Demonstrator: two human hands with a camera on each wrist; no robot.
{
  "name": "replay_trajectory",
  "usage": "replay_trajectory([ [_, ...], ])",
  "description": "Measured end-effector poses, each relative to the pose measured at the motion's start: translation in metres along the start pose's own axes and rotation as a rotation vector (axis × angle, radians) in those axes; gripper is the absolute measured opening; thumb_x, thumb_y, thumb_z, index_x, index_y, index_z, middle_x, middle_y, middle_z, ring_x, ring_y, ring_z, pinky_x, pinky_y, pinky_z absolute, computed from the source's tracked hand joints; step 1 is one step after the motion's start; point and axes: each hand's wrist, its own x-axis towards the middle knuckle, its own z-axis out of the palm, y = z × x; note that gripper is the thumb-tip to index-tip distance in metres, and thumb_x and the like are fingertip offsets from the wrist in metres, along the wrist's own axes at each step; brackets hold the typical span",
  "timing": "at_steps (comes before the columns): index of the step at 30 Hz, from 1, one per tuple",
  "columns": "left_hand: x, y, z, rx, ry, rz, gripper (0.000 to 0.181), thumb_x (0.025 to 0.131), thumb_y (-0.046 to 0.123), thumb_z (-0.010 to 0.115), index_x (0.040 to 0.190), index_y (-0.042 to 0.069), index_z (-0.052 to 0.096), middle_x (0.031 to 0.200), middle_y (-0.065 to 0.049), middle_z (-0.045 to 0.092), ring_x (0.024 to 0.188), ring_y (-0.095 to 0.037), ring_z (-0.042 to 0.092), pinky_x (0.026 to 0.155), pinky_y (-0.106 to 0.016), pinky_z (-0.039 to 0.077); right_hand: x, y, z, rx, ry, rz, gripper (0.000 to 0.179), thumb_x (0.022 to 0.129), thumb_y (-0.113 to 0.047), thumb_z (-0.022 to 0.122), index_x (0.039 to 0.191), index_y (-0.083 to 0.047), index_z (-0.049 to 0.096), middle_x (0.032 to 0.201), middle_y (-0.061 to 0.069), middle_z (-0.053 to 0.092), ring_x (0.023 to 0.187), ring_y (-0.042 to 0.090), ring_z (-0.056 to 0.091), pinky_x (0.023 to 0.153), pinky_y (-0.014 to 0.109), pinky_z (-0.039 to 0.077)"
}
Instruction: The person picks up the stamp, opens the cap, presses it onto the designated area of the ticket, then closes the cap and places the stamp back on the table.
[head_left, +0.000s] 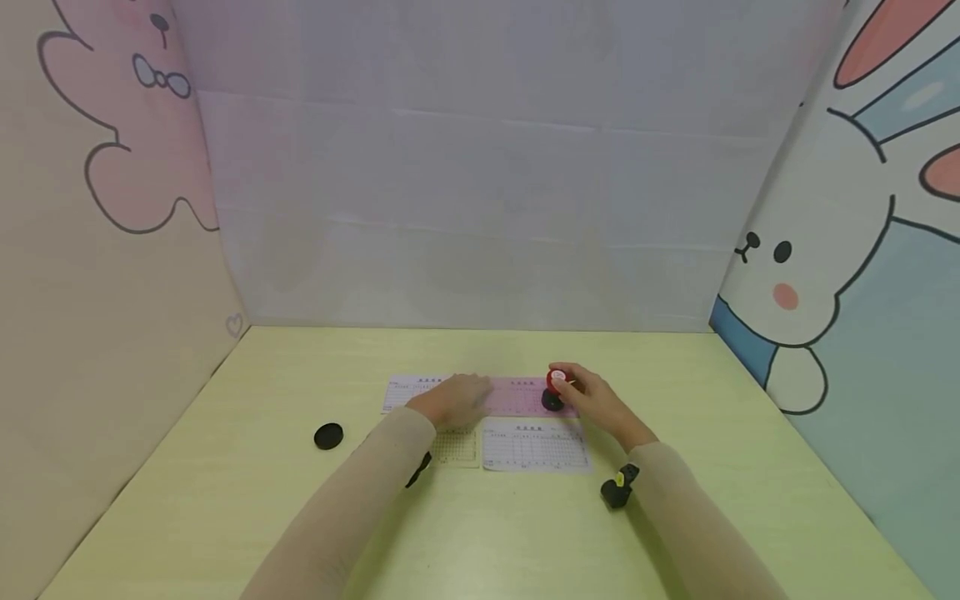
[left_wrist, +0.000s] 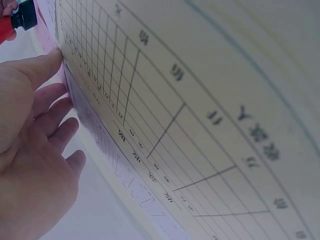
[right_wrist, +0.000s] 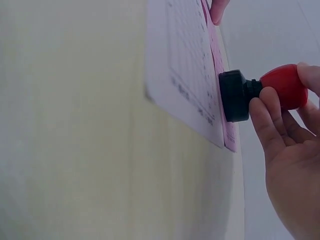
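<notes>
Four printed paper forms lie in two rows on the pale yellow-green wooden desk (head_left: 225,517), around the centre of the frame in the head view: a white sheet (head_left: 405,390) at upper left of the group, a pink sheet (head_left: 516,397) at upper right, a yellowish sheet (head_left: 459,450) at lower left, and another white sheet (head_left: 536,446) at lower right. A stamp with a round red handle and a black cylindrical base (head_left: 553,398) is over the right part of the pink sheet. Its long axis runs from handle to base, roughly square to the paper, with the base toward the sheet. That axis against the paper seems the relation that matters most. In the right wrist view the base's face appears to meet the pink sheet; whether it presses there I cannot tell.

The right hand (head_left: 596,398) is the nearer one: its fingers are clamped on the stamp, so the base lies just beyond them, on the paper side. The left hand (head_left: 456,400) lies to the left of the stamp, apart from it, with fingers extended and slightly spread, holding nothing, at the pink sheet's left end. A flat black disc (head_left: 328,436) lies left of the papers, well apart from both hands.
</notes>
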Motion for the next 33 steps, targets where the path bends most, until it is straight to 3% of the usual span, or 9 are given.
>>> replay_trajectory([
  [6, 0.001, -0.003, 0.001, 0.002, 0.008, 0.023, 0.038, 0.107, 0.029, 0.048, 0.137, 0.007, 0.055, 0.128, -0.009, 0.061, 0.125, -0.028, 0.054, 0.113, -0.046, 0.036, 0.002, 0.000, 0.001, -0.012, 0.002, -0.011, 0.046, 0.107, -0.024, 0.052, 0.143, 0.004, 0.047, 0.125, 0.022, 0.061, 0.103, 0.031, 0.063, 0.089, 0.030, 0.053],
  [12, 0.004, -0.008, 0.006, 0.007, 0.009, 0.018, 0.044, 0.107, 0.031, 0.047, 0.143, 0.006, 0.050, 0.137, -0.011, 0.057, 0.131, -0.029, 0.049, 0.115, -0.046, 0.032, 0.003, -0.001, 0.002, -0.012, 0.001, 0.001, 0.046, 0.106, -0.025, 0.053, 0.142, 0.004, 0.048, 0.125, 0.022, 0.061, 0.103, 0.032, 0.064, 0.090, 0.031, 0.053],
  [17, 0.001, -0.006, 0.003, 0.006, 0.000, 0.017, 0.040, 0.107, 0.030, 0.047, 0.140, 0.007, 0.053, 0.128, -0.008, 0.060, 0.122, -0.026, 0.055, 0.111, -0.045, 0.038, 0.004, -0.004, 0.001, -0.006, -0.009, 0.016, 0.047, 0.106, -0.026, 0.053, 0.142, 0.004, 0.048, 0.125, 0.021, 0.062, 0.103, 0.028, 0.064, 0.090, 0.032, 0.053],
  [19, -0.002, -0.003, 0.000, 0.004, -0.005, 0.013, 0.042, 0.108, 0.029, 0.046, 0.143, 0.006, 0.050, 0.136, -0.011, 0.057, 0.129, -0.028, 0.051, 0.114, -0.045, 0.034, 0.002, -0.010, 0.000, 0.000, -0.016, 0.018, 0.047, 0.106, -0.024, 0.053, 0.142, 0.005, 0.048, 0.126, 0.022, 0.061, 0.104, 0.028, 0.063, 0.092, 0.035, 0.053],
  [22, -0.005, 0.000, -0.003, 0.013, -0.011, 0.002, 0.050, 0.108, 0.028, 0.045, 0.153, 0.005, 0.039, 0.155, -0.014, 0.041, 0.145, -0.030, 0.034, 0.120, -0.044, 0.021, 0.002, -0.010, 0.000, 0.009, -0.016, 0.030, 0.047, 0.106, -0.024, 0.054, 0.142, 0.005, 0.048, 0.126, 0.021, 0.062, 0.105, 0.028, 0.063, 0.094, 0.040, 0.051],
  [25, -0.006, 0.000, -0.003, 0.009, -0.017, -0.004, 0.052, 0.109, 0.028, 0.043, 0.155, 0.004, 0.036, 0.159, -0.014, 0.035, 0.148, -0.029, 0.028, 0.121, -0.043, 0.017, 0.003, -0.010, 0.000, 0.000, -0.019, 0.033, 0.047, 0.106, -0.025, 0.053, 0.142, 0.005, 0.048, 0.126, 0.021, 0.062, 0.105, 0.029, 0.063, 0.095, 0.042, 0.050],
  [33, -0.005, 0.000, -0.003, -0.017, -0.008, 0.000, 0.050, 0.109, 0.027, 0.042, 0.153, 0.004, 0.038, 0.154, -0.015, 0.042, 0.144, -0.031, 0.034, 0.120, -0.045, 0.022, 0.005, -0.006, -0.001, -0.003, -0.022, 0.040, 0.049, 0.106, -0.028, 0.053, 0.143, 0.003, 0.048, 0.126, 0.020, 0.062, 0.107, 0.027, 0.063, 0.097, 0.042, 0.050],
])
